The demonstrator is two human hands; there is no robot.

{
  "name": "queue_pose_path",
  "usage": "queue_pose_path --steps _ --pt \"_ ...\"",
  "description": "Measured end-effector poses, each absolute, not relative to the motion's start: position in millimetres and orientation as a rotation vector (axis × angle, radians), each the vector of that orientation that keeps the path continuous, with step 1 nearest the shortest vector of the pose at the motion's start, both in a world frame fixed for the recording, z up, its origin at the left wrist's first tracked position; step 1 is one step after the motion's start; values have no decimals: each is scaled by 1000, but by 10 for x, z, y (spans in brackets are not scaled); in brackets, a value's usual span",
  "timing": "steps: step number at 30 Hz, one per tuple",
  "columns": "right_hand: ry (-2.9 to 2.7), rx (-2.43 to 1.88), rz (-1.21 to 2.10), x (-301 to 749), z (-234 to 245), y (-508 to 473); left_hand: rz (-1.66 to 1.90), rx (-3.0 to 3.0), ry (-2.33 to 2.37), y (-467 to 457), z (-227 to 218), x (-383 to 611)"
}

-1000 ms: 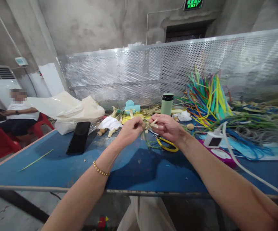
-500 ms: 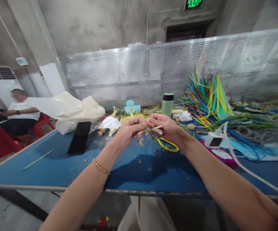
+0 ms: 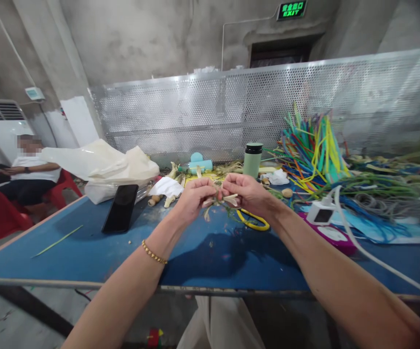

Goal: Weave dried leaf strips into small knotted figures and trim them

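Note:
My left hand (image 3: 196, 196) and my right hand (image 3: 245, 193) are close together over the middle of the blue table. Both are closed in a pinch on a small piece of pale, dried plant strips (image 3: 229, 199), perhaps husk or straw, with greenish strands below it. Its exact form is partly hidden by my fingers. A pale end sticks out under my right fingers, and another bit hangs below my left. Just beneath my right hand lies a yellow loop (image 3: 255, 226) that looks like a scissor handle; the rest of it is hidden.
To the left are a black phone (image 3: 120, 208), a white plastic bag (image 3: 122, 165) and a thin green strip (image 3: 57, 240). Behind my hands stands a green tumbler (image 3: 252, 162). Coloured strips (image 3: 315, 150), a white charger (image 3: 321, 213) with cable, and cords lie right. A person (image 3: 31, 165) sits far left.
My right hand has shifted slightly left and its fingers have drawn in. The pale strips are turned a little and show less between my hands. The view has tilted slightly.

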State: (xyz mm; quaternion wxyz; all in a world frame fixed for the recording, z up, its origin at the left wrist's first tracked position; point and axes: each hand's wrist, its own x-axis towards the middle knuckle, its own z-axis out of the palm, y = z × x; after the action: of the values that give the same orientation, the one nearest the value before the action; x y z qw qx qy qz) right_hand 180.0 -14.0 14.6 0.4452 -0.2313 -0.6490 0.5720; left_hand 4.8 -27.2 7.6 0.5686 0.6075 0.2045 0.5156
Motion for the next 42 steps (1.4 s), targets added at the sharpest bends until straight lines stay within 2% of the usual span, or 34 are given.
queue_pose_path --steps 3,8,12,21,28,37,42 --pt "-1624 -603 1335 1824 140 -92 1241 1406 555 -216 40 31" --pt "-1728 -762 943 1868 155 -30 1306 1550 635 -229 40 45" --pt "-1805 -690 757 1871 186 -38 1232 1746 724 -303 66 68" --pt "-1712 -777 813 1807 154 -31 1279 1562 567 -213 -22 90" --pt "-1764 -696 1171 1811 132 -70 1424 1387 563 -188 8 90" --pt "-1889 -806 1025 1751 40 -53 1546 1339 695 -163 32 73" --pt "-1866 -788 1039 1780 28 -33 1478 1244 625 -153 40 16"
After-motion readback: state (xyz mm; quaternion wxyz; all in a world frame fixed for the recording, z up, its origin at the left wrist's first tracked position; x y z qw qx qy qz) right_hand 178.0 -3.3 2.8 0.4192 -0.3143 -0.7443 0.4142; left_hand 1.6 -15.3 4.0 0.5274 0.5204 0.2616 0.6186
